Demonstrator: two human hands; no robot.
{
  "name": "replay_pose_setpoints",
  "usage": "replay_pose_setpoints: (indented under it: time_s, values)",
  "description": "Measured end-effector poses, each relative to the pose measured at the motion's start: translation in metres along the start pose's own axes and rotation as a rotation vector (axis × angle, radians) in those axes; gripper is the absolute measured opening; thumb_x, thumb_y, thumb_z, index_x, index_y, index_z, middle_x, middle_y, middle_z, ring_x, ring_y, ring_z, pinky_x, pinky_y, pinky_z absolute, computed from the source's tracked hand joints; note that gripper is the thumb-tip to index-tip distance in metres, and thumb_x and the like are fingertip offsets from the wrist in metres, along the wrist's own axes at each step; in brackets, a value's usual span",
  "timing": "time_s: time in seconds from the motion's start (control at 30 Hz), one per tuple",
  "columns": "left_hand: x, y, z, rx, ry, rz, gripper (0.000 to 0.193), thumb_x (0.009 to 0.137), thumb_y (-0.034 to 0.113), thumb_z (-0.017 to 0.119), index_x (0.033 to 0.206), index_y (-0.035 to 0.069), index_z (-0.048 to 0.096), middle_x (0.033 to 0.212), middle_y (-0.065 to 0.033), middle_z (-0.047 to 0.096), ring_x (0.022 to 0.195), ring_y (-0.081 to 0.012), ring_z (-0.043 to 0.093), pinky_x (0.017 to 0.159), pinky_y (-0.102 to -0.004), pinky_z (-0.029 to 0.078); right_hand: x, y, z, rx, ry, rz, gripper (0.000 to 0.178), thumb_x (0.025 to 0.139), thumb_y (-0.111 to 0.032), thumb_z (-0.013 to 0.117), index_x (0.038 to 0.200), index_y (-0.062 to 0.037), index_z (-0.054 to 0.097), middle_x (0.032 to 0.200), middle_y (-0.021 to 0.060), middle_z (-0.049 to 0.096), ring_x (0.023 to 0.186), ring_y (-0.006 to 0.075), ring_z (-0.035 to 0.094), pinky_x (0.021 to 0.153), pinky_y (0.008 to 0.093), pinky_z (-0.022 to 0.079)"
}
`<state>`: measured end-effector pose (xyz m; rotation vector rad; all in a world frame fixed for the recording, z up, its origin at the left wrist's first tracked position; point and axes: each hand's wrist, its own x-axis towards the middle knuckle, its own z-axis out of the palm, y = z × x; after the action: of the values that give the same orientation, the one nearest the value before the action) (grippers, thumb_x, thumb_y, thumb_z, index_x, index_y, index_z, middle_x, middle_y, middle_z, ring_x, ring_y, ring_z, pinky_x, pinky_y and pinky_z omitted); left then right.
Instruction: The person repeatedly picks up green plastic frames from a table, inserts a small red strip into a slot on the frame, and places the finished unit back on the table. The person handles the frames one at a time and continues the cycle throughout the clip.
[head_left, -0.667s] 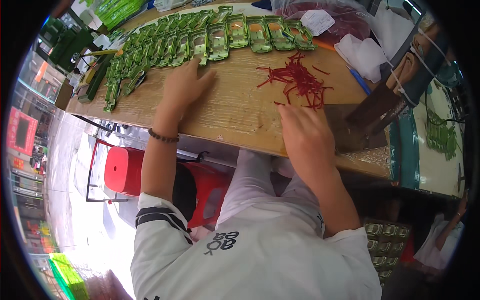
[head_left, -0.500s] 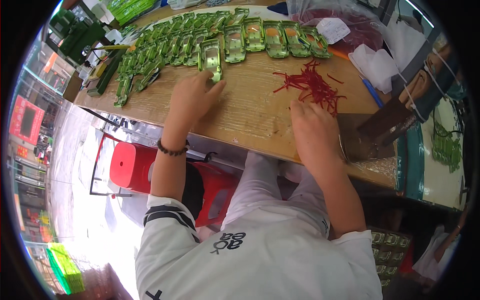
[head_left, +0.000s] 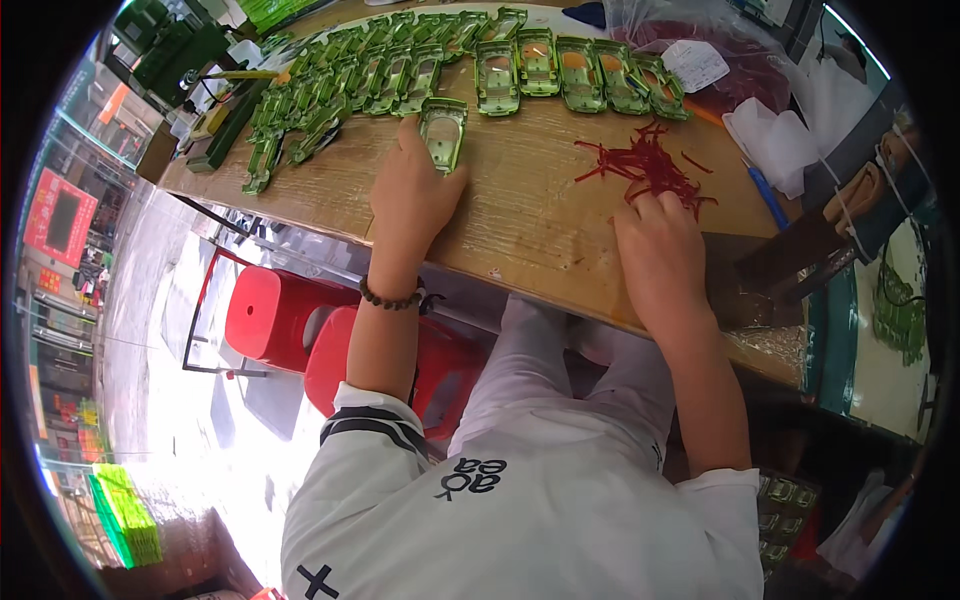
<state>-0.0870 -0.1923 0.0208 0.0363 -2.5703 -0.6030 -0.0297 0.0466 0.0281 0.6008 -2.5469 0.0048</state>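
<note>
My left hand [head_left: 412,195] grips the near end of a shiny green toy car shell [head_left: 443,135], thumb on its right and fingers along its left. The shell lies a little in front of the rows of similar green shells [head_left: 385,75]. My right hand [head_left: 662,250] is at the near edge of a loose heap of thin red strips [head_left: 645,165]. Its fingers are bent and pressed together; their tips are partly hidden, so I cannot make out what is in them.
A dark block [head_left: 740,270] and a brown upright part [head_left: 800,250] stand right of my right hand. Beyond are a blue pen [head_left: 766,195], white crumpled wrapping [head_left: 770,145] and a plastic bag of red pieces [head_left: 715,75]. A green machine [head_left: 165,50] is at the far left; red stools [head_left: 265,315] stand below.
My left hand has closed further around the shell and drawn it slightly nearer, away from the rows. My right hand stays by the red strips, its fingers curled more. The whole view has shifted a little.
</note>
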Motion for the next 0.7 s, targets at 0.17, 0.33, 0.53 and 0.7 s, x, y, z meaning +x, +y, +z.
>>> replay_pose_setpoints:
  time_s: [0.17,0.33,0.53,0.7]
  values:
    - [-0.057,0.036,-0.024,-1.029,-0.249,-0.016,0.073,0.062,0.006,0.07,0.125,-0.002,0.033,0.112,-0.0129,0.052,0.099,-0.0216,0.054,0.083,-0.032,0.042,-0.006,0.0,-0.015,0.468,0.362,0.1,0.019,0.066,0.005,0.06,0.084,-0.0009,0.061,0.081,0.0103,0.059,0.075,0.0235,0.058,0.066,0.0323,0.048]
    - [-0.122,0.062,-0.031,-1.618,-0.758,-0.166,0.079,0.055,0.003,0.07,0.124,-0.005,0.034,0.115,-0.0139,0.05,0.107,-0.022,0.05,0.093,-0.0309,0.036,-0.029,-0.011,-0.034,0.746,0.68,-0.044,0.031,0.061,0.011,0.064,0.09,-0.0002,0.063,0.082,0.012,0.061,0.068,0.0235,0.061,0.057,0.0295,0.049]
    - [-0.129,0.057,-0.019,-1.888,-1.077,-0.126,0.078,0.059,-0.001,0.067,0.127,-0.003,0.03,0.118,-0.0105,0.046,0.109,-0.0168,0.045,0.094,-0.0287,0.033,-0.046,-0.007,-0.039,0.773,0.638,-0.132,0.028,0.059,0.008,0.066,0.086,0.0012,0.064,0.082,0.014,0.061,0.067,0.0235,0.061,0.054,0.0278,0.05]
    - [-0.132,0.066,-0.019,-1.84,-1.033,-0.239,0.08,0.054,0.002,0.068,0.125,-0.005,0.031,0.116,-0.0134,0.047,0.11,-0.0213,0.044,0.095,-0.0309,0.032,-0.052,-0.005,-0.038,0.785,0.619,-0.132,0.029,0.058,0.008,0.065,0.086,0.001,0.064,0.082,0.0139,0.062,0.067,0.0238,0.061,0.055,0.0279,0.05]
